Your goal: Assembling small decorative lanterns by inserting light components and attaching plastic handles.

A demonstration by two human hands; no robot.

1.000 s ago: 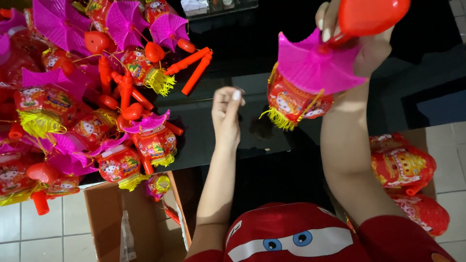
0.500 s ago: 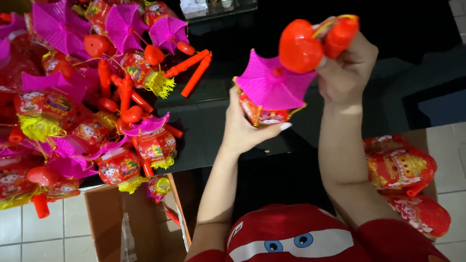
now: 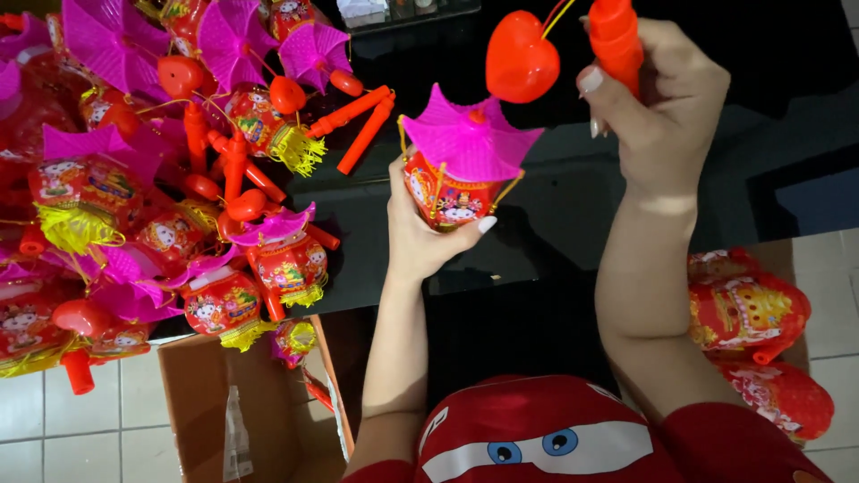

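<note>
Left hand [image 3: 420, 237] wrapped around the red drum-shaped body of a toy lantern [image 3: 452, 179], fingers closed on its side, thumb tip showing at the lower right. Lantern held upright above the dark desk [image 3: 537, 241], well clear of the pile at the left, magenta pagoda-shaped roof [image 3: 470, 134] on top and yellow cords down the sides. Right hand [image 3: 662, 107] raised higher and to the right, clamped around an orange-red stick handle [image 3: 616, 40]. Thin yellow string running from the handle's top toward a red heart-shaped piece [image 3: 522, 58], hanging just above the lantern roof and just beside the right hand's fingers. Hands apart, each gripping its own part of the same toy.

At the left, a heap of similar lanterns [image 3: 161, 197] spread over the desk: magenta roofs, red bodies, yellow tassels, orange handles. Below the heap, an open cardboard box [image 3: 215, 411] on the tiled floor. At the right, on a lower surface, more red lanterns in clear wrapping [image 3: 747, 313]. Bottom centre, red clothing with a cartoon-eyes print [image 3: 537, 438].
</note>
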